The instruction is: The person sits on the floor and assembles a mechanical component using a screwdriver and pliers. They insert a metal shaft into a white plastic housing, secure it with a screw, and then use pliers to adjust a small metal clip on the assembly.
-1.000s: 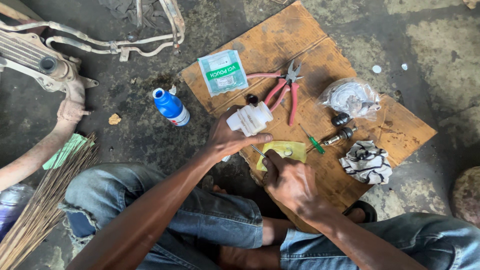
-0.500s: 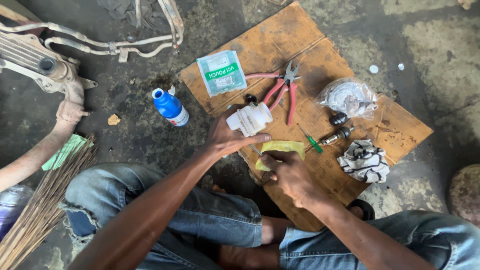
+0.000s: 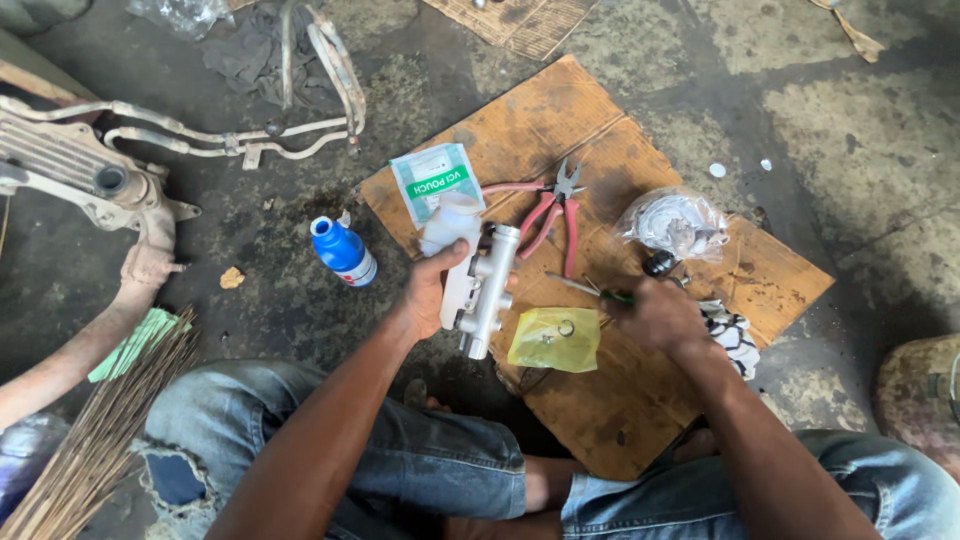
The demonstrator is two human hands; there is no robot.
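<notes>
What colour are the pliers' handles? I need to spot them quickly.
Red or pinkish-red handles on the pliers, seen clearly in the head view.

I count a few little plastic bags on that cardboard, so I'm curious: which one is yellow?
The yellow bag lies flat between the person's hands, below the pliers. The white-and-green pouch sits upper left; the clear bag is at right.

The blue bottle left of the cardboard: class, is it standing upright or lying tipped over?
Tipped over. The blue bottle lies on its side on the dark floor, cap toward the upper left, label end toward the cardboard.
</notes>
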